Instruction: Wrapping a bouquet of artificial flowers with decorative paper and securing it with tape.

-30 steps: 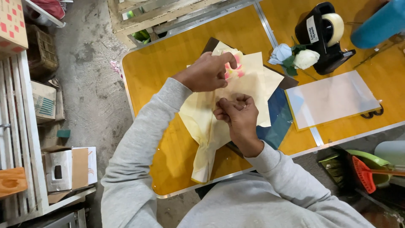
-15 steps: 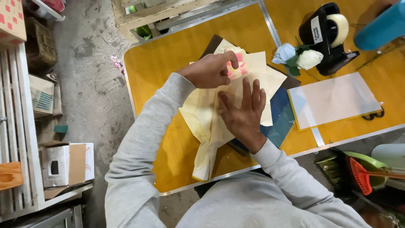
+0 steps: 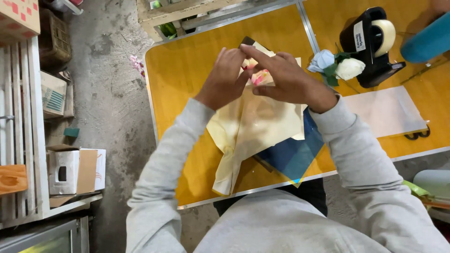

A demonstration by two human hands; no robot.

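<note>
In the head view, the person leans over a yellow surface (image 3: 187, 75) with a metal edge. Both hands meet over a sheet of pale yellow wrapping paper (image 3: 262, 126), which lies partly folded and reaches down toward the near edge of the surface. The left hand (image 3: 224, 79) rests on the upper part of the paper, its fingers (image 3: 220, 56) stretched and slightly apart. The right hand (image 3: 286, 77) lies just beside it, its fingers (image 3: 262, 55) also spread and pointing to the left. Between the two hands sits a small pink flower (image 3: 259, 77) — both hands touch it or the paper around it, but it is not possible to tell if any fingers are clamped on it. Under the paper lies a blue sheet (image 3: 295, 157), with its corner close to the near edge.

To the right stand a black tape dispenser (image 3: 370, 44) and, just beside it, two small artificial flowers (image 3: 340, 68) — one light blue, one white. A clear plastic sheet (image 3: 386, 110) lies near the right forearm. On the floor to the left stands a cardboard box (image 3: 75, 171).
</note>
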